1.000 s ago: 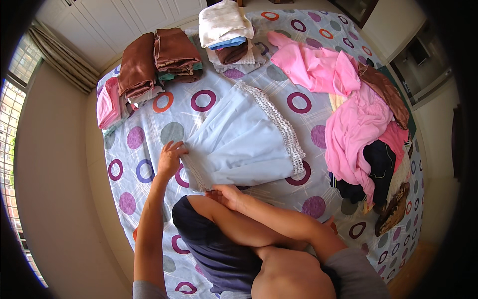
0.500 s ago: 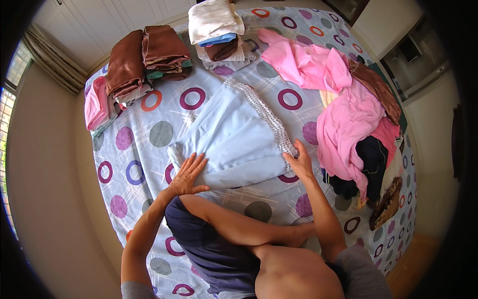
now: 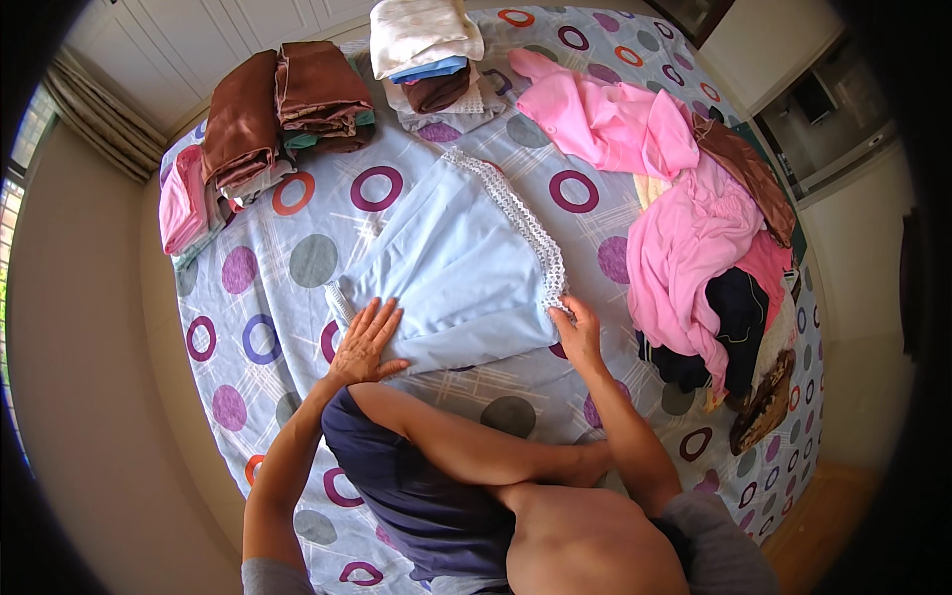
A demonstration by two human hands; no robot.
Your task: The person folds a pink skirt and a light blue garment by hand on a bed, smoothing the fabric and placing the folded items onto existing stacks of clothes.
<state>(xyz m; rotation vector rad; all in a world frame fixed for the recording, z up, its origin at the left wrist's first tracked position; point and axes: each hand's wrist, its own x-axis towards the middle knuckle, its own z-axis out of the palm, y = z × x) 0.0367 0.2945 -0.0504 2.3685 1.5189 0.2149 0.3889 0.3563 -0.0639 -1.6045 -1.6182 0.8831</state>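
Observation:
A light blue skirt (image 3: 456, 268) with a white lace hem (image 3: 518, 213) lies fanned out on the bed in front of my crossed legs. My left hand (image 3: 366, 344) rests flat on its near left corner, fingers spread, beside a narrow gathered end. At the near right corner my right hand (image 3: 577, 327) pinches the end of the lace between thumb and fingers. Shallow folds run through the cloth, and its near edge is roughly straight.
Folded brown cloths (image 3: 241, 114) and a pink folded stack (image 3: 186, 203) stand at the far left. Another folded pile, topped by a white cloth (image 3: 426, 40), is at the back. Loose pink clothes (image 3: 684, 238) and a dark garment (image 3: 739, 317) lie heaped on the right.
My right hand has shifted slightly left, and the lace corner has come with it. The left hand stays flat on the skirt. The whole view has moved a little.

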